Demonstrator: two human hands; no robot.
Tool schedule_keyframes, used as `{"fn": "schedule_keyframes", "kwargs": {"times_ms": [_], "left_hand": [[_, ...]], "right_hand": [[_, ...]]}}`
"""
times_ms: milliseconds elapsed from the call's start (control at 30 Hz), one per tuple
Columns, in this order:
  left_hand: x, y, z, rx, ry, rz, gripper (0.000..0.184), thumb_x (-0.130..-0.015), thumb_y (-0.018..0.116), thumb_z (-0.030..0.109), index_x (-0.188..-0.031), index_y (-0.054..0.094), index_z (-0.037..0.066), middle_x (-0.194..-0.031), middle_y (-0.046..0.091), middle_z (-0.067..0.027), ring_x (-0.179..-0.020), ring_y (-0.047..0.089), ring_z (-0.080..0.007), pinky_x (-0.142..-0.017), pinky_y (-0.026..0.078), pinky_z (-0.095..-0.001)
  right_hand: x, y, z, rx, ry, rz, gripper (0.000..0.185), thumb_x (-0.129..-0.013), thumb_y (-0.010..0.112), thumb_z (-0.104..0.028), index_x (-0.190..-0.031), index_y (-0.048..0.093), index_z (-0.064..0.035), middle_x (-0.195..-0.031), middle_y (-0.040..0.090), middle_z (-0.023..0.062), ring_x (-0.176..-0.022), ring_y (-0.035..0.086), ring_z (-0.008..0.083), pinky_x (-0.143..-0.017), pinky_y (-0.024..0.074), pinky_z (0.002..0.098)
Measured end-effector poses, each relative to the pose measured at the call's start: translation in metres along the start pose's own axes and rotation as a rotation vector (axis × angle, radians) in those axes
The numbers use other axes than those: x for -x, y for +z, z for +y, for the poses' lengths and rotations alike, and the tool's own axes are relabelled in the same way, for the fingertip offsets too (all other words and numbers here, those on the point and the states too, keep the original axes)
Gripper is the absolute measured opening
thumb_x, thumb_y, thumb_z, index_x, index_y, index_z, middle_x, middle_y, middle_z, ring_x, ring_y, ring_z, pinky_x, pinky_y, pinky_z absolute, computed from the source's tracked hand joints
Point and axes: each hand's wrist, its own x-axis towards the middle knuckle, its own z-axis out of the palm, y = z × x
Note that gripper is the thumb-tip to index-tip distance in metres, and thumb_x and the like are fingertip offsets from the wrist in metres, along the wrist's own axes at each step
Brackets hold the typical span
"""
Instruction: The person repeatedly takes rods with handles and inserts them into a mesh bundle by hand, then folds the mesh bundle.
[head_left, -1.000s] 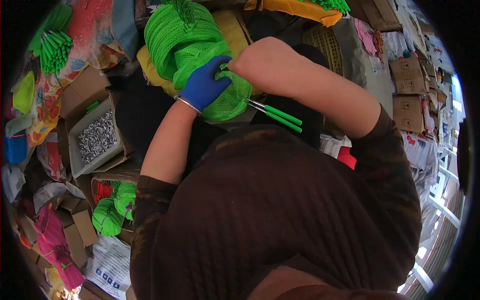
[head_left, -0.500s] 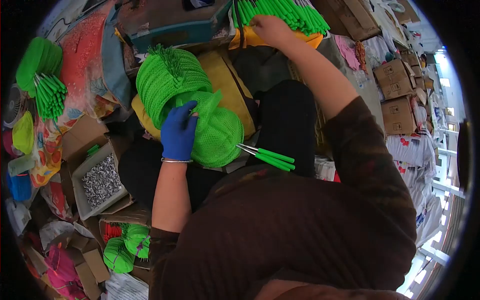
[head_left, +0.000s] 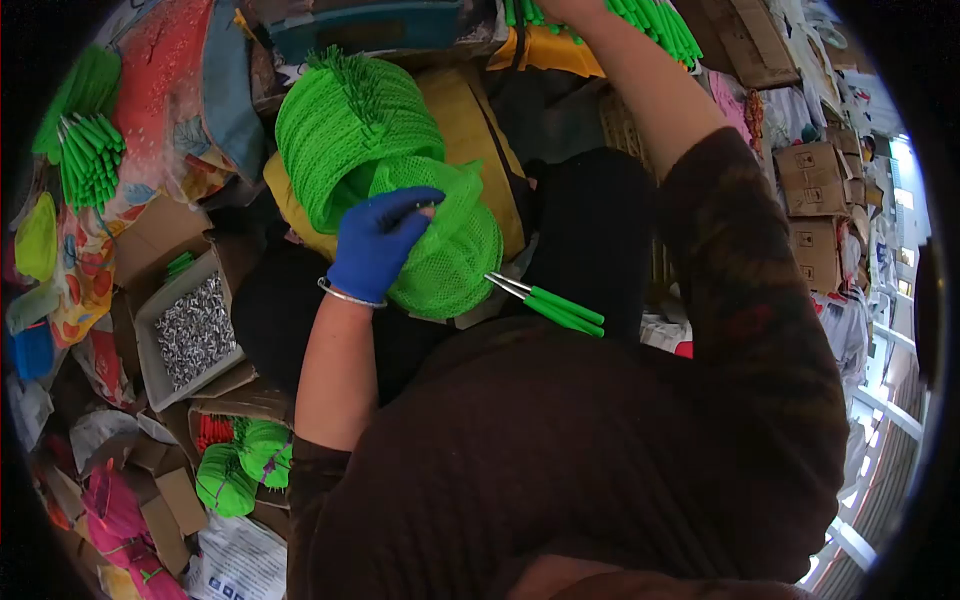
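My left hand (head_left: 382, 245), in a blue glove, is closed on the loose part of a green mesh net (head_left: 455, 255). Behind it, a thick stack of green net rings (head_left: 355, 125) lies on its side across my lap, dark green cord ends bunched along its top. A pair of green-handled metal rods (head_left: 560, 308) sticks out to the right of the held net. My bare right hand (head_left: 574, 8) reaches to the top edge, over a pile of green handles (head_left: 655, 22) on yellow cloth. The frame cuts off its fingers, so its grip is hidden.
On the left, a bin of small metal parts (head_left: 197, 330) stands in a cardboard box. More green handles (head_left: 90, 155) lie beyond it. Bundled green nets (head_left: 228, 480) sit lower left. Cardboard boxes (head_left: 812, 180) are stacked at the right.
The view has shifted, moving most of the scene upward. My right hand has gone partly out at the top. My left hand has turned rightward, still gripping the mesh.
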Motion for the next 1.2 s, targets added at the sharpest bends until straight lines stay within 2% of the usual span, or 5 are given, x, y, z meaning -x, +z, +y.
{"fn": "schedule_keyframes", "kwargs": {"times_ms": [133, 300, 567, 933, 1200], "left_hand": [[0.002, 0.001, 0.005, -0.098, -0.017, 0.078, 0.02, -0.086, 0.056, 0.005, -0.104, 0.064, 0.002, -0.087, 0.063, -0.0022, -0.072, 0.053, -0.0061, -0.066, 0.043, -0.021], [-0.002, 0.002, -0.004, 0.092, -0.125, -0.259, 0.023, -0.085, 0.055, 0.009, -0.105, 0.063, 0.003, -0.093, 0.06, -0.0005, -0.086, 0.052, -0.0077, -0.078, 0.041, -0.0231], [0.003, 0.008, -0.006, 0.401, -0.19, -0.264, 0.028, -0.087, 0.056, 0.017, -0.109, 0.063, 0.001, -0.099, 0.062, -0.0041, -0.093, 0.054, -0.0108, -0.085, 0.042, -0.025], [0.0, 0.012, -0.019, 0.48, -0.245, -0.187, 0.024, -0.084, 0.06, 0.012, -0.105, 0.064, 0.0, -0.094, 0.063, -0.0035, -0.087, 0.057, -0.011, -0.081, 0.044, -0.0241], [-0.003, 0.017, -0.022, 0.431, -0.284, -0.222, 0.024, -0.083, 0.061, 0.012, -0.103, 0.064, -0.001, -0.093, 0.064, -0.0039, -0.085, 0.057, -0.0109, -0.079, 0.045, -0.0236]], "right_hand": [[0.065, -0.015, -0.022, -0.52, 0.054, -0.042, 0.028, -0.084, 0.055, -0.013, -0.112, 0.054, -0.006, -0.09, 0.061, 0.0073, -0.081, 0.06, 0.0177, -0.072, 0.0508, 0.0328], [0.229, -0.03, -0.114, -1.048, 0.206, -0.221, 0.023, -0.085, 0.057, -0.014, -0.106, 0.056, -0.003, -0.082, 0.058, 0.0004, -0.075, 0.055, 0.0075, -0.07, 0.0476, 0.0217], [0.337, -0.016, -0.129, -0.86, 0.201, -0.545, 0.017, -0.089, 0.053, -0.016, -0.097, 0.057, -0.001, -0.073, 0.051, -0.0015, -0.068, 0.048, 0.0064, -0.062, 0.0413, 0.0225], [0.36, -0.004, -0.125, -0.547, 0.103, -0.378, 0.026, -0.088, 0.057, -0.019, -0.108, 0.058, -0.0012, -0.071, 0.053, 0.0017, -0.065, 0.049, 0.0078, -0.06, 0.0436, 0.0249], [0.347, -0.023, -0.136, -0.043, -0.29, -0.178, 0.029, -0.083, 0.059, -0.017, -0.11, 0.059, -0.0076, -0.097, 0.063, 0.0155, -0.086, 0.061, 0.0316, -0.073, 0.0498, 0.0362]]}}
